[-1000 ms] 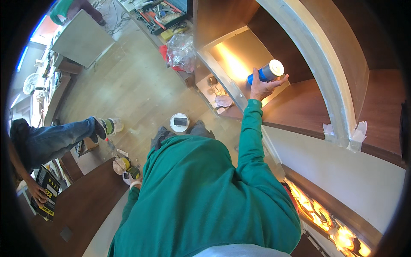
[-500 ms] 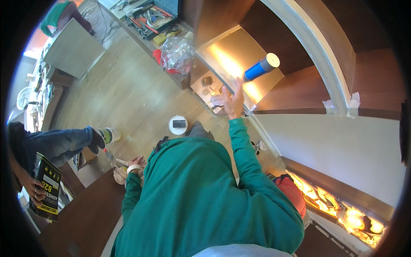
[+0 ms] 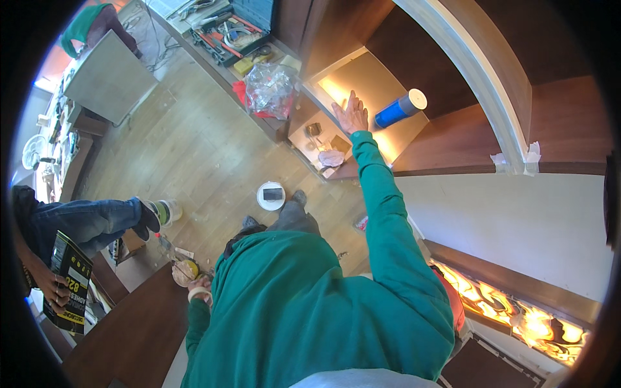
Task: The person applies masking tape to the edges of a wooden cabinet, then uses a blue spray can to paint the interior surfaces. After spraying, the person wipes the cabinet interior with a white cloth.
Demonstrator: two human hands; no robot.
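Observation:
My right hand [image 3: 352, 115] reaches over a lit wooden shelf [image 3: 369, 71], palm down with its fingers spread, and holds nothing. Just right of it lies a blue cylinder with a pale round end [image 3: 400, 108]. My left hand [image 3: 202, 283] is low at my left side, by the edge of a dark brown panel [image 3: 139, 317]. A cream ring, like a tape roll, circles my left wrist [image 3: 200, 294]. Close to those fingers is a round yellow and beige thing [image 3: 185, 271]; I cannot make out whether they grip it.
A white bucket with a dark block on top [image 3: 270, 195] stands by my feet. Beyond are a clear plastic bag [image 3: 270, 89] and an open toolbox [image 3: 236, 32]. At left, a co-worker's hand [image 3: 55, 291] holds a black and yellow package [image 3: 70, 278]. A curved cabinet edge [image 3: 479, 71] arches at right.
My right hand has moved forward and left over the shelf, flattening out. My left hand has come down and back, nearer the round yellow and beige thing. My body has shifted back slightly.

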